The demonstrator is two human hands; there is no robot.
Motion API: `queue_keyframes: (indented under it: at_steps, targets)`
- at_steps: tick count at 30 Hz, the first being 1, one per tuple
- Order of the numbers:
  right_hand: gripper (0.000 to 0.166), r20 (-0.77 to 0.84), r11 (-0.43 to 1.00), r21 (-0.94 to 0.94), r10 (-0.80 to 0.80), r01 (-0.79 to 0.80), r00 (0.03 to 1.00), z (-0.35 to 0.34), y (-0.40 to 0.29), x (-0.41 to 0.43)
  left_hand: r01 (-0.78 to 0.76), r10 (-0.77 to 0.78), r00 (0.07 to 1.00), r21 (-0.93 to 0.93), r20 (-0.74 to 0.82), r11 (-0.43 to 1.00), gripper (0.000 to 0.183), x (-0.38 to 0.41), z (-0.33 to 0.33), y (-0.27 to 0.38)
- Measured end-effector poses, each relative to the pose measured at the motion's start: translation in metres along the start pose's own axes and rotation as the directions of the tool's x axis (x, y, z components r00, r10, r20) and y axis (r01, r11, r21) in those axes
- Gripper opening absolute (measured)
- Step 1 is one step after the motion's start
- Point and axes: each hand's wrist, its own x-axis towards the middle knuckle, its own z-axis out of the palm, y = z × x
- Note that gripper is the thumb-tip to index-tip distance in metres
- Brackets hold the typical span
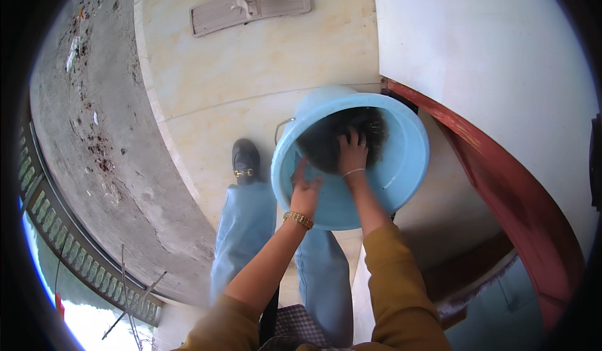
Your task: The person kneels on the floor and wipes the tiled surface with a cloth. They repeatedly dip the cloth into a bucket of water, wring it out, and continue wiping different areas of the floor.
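Observation:
A light blue plastic bucket (pixel 418 163) with a metal handle stands tilted on the tiled floor before me. Dark, blurred contents (pixel 324 139) lie inside it; whether this is cloth or something else I cannot tell. My right hand (pixel 352 153), with a ring and a thin bracelet, rests on the dark mass with its fingers spread. Inside the near left part of the bucket is my left hand (pixel 305 193), its fingers apart and nothing seen in them. A gold-coloured metal bracelet (pixel 298 219) circles the left wrist.
A grey ribbed base with a post (pixel 287 1) stands on the tiles at the top. The red wooden door frame (pixel 494 163) and a white wall (pixel 470 36) are at the right. Rough concrete (pixel 108 102) and a balustrade (pixel 70 243) lie left. My black shoe (pixel 245 160) is beside the bucket.

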Motion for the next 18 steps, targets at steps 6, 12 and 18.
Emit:
queue_keyframes:
  at_steps: [6,12,18]
  targets:
    - [0.030,0.263,0.644,0.584,0.427,-0.495,0.865,0.064,0.009,0.041,0.113,-0.102,0.980,-0.058,0.173,0.992,0.071,-0.025,0.015,0.055]
    - [0.025,0.396,0.085,0.908,0.143,-0.410,0.907,-0.157,-0.047,-0.031,-0.084,0.136,0.983,-0.362,0.121,0.928,0.072,0.010,0.006,0.061]
    - [0.026,0.101,0.318,0.933,0.218,-0.169,0.971,-0.193,-0.073,-0.030,-0.424,0.444,0.868,-0.135,0.222,0.896,0.049,0.029,0.004,0.000]
